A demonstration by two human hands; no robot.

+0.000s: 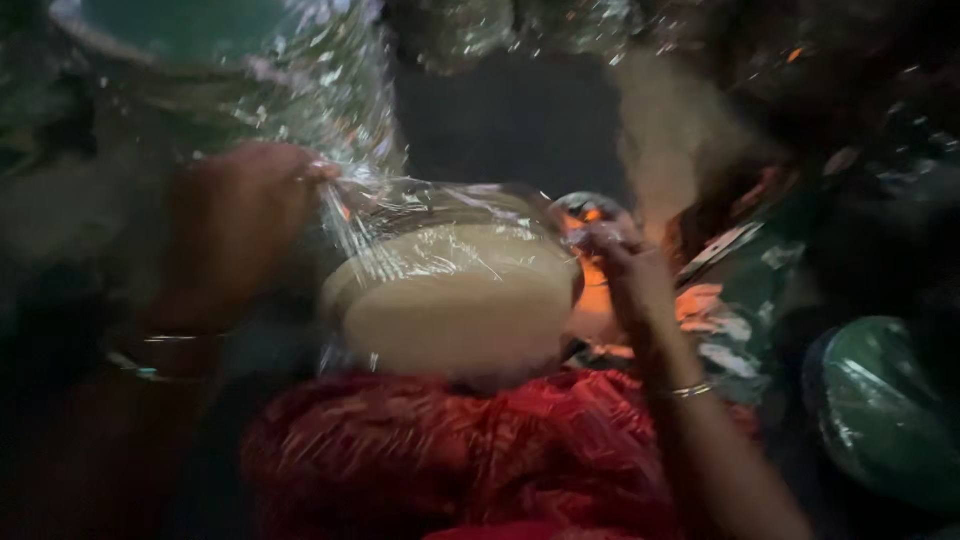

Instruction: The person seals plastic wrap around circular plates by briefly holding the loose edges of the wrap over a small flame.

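A pale round disc (455, 305) is held at the centre of the view, above red cloth (450, 460) spread across the lap. Clear film (420, 225) is stretched over the disc and gathered into creases at its upper left. That gathered edge is pinched by the left hand (235, 230), the fingers closed tight on the film. On the far side, the film's right edge is gripped by the right hand (625, 270), fingers curled shut around it just beside the disc's rim. Thin bangles are worn on both wrists. The picture is blurred and dim, so finer detail of the grip cannot be told. More film-wrapped things are seen around: a green one (880, 410) low on the right, well apart from the hands, and a shiny wrapped bundle (300, 80) at the upper left.
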